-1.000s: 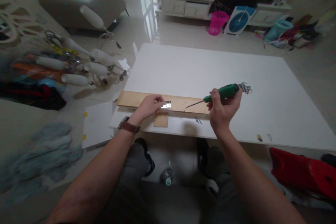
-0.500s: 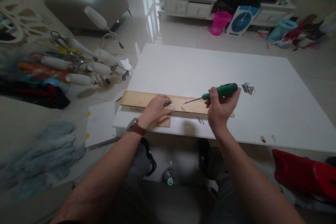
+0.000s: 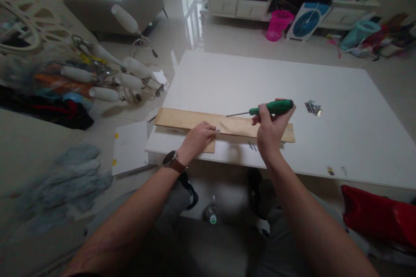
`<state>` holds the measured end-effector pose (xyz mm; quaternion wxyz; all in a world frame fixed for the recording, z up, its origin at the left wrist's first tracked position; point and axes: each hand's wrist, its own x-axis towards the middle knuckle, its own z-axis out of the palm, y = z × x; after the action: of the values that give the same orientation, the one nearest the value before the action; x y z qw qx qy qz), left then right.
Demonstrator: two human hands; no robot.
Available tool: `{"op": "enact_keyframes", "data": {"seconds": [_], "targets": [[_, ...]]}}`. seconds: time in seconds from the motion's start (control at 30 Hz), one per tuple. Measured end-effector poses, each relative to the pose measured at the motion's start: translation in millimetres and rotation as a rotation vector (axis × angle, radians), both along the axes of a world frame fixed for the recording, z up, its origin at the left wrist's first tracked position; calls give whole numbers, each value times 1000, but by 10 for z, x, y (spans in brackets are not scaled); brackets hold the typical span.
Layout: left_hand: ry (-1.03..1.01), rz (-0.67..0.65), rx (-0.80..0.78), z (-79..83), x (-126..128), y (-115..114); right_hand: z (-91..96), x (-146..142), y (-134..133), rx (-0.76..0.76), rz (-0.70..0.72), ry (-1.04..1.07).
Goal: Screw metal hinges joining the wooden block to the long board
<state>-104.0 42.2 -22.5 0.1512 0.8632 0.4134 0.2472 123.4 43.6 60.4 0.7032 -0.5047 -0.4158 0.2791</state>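
Observation:
My right hand [image 3: 272, 127] is closed around the green handle of a screwdriver [image 3: 276, 107]. Its thin shaft points left, with the tip over a long wooden board [image 3: 182, 119]. At the board's near edge, my left hand [image 3: 199, 137] pinches a small shiny metal piece, which looks like a hinge [image 3: 217, 130]; the fingers hide most of it. Under the long board, a shorter wooden piece [image 3: 209, 147] juts out toward me. Several loose screws [image 3: 252, 146] lie on the white tabletop [image 3: 260, 78], close to my right wrist.
A small pile of metal hardware [image 3: 313, 108] lies on the right of the tabletop. Two small pieces [image 3: 330, 171] rest near its front edge. A bottle [image 3: 212, 215] stands on the floor between my feet. A red object [image 3: 377, 216] is at lower right, a lamp fixture [image 3: 126, 73] at left.
My left hand has turned the metal piece, which showed a flat face with holes before and is now mostly covered. The screwdriver is more level, its tip farther from the board's near edge.

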Motion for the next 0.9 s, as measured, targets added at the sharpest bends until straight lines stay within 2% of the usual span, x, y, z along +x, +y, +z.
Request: {"op": "enact_keyframes", "data": {"seconds": [0.23,0.43,0.9], "targets": [[-15,-65,45,-25,-1,14,-51,16,43,10,-28,-50],[-2,-102,-7,32,-7,10,-54,27,52,56,-47,-118],[-42,-106,-18,52,-4,7,-118,-101,-43,56,102,-174]]}}
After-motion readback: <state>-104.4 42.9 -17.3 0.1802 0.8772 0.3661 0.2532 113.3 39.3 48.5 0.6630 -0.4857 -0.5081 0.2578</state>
